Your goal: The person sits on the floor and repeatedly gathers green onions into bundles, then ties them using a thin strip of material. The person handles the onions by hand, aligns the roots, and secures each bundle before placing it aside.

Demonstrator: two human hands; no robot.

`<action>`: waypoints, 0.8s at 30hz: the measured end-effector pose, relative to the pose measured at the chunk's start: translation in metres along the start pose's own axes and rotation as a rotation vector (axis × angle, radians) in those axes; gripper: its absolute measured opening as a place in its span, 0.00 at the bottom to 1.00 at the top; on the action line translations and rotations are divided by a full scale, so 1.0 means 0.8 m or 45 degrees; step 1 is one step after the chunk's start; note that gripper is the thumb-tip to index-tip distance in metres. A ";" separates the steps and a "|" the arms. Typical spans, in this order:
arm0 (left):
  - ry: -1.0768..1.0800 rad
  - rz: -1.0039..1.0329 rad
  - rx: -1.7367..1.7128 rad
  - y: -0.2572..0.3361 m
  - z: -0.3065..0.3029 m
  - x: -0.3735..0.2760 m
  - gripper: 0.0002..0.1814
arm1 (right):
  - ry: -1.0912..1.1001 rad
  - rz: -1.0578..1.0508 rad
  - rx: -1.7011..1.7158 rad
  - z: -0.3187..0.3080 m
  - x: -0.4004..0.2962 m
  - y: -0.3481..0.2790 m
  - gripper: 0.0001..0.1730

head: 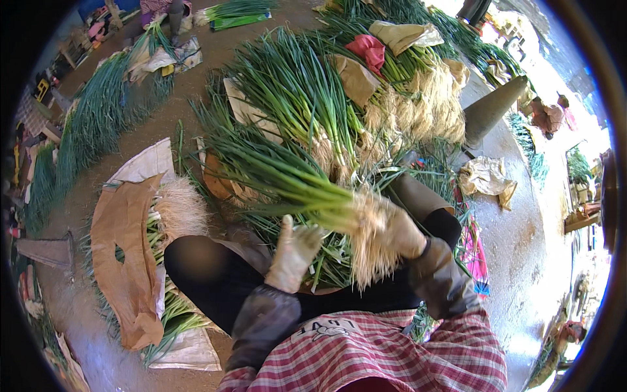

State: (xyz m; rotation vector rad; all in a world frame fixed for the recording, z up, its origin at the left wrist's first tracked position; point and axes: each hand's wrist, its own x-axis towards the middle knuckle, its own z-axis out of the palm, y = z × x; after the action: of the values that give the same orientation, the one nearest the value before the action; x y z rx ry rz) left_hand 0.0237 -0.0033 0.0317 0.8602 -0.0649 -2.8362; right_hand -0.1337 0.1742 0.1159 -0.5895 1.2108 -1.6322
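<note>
My right hand (399, 228), in a pale, soiled glove, is closed around the root end of a bunch of green onions (313, 196). The bunch lies across in front of me, its leaves pointing to the upper left and its long roots hanging down; part of it is blurred. Just below the stalks is my left hand (296, 252), gloved too, with thumb and fingers apart and nothing in it. Loose green leaves (338, 259) lie between my legs. Beyond the held bunch lies a pile of green onions (294, 93) with roots towards me.
At the left, brown cloth (122, 264) covers more onions with roots (181, 210). Long onion rows (98, 117) lie at the upper left. A grey cone-shaped object (494, 110) and crumpled sacking (487, 179) are at the right. Another person (161, 7) is at the top left.
</note>
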 end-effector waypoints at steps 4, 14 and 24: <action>-0.622 -0.110 -0.469 -0.034 0.026 0.026 0.37 | -0.015 -0.006 -0.002 0.068 -0.056 0.013 0.59; -0.060 0.564 0.359 0.028 0.092 0.037 0.17 | 0.051 -0.193 -1.350 -0.012 -0.035 -0.057 0.35; 0.247 0.602 0.316 0.040 0.040 0.077 0.16 | 0.027 -0.581 -2.681 0.079 0.028 0.029 0.19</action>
State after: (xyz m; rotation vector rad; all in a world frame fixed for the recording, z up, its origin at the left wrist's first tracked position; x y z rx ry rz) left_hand -0.0391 -0.0463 0.0276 1.0065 -0.5285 -2.3237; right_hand -0.0810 0.1262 0.1155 -2.1066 2.6098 0.0574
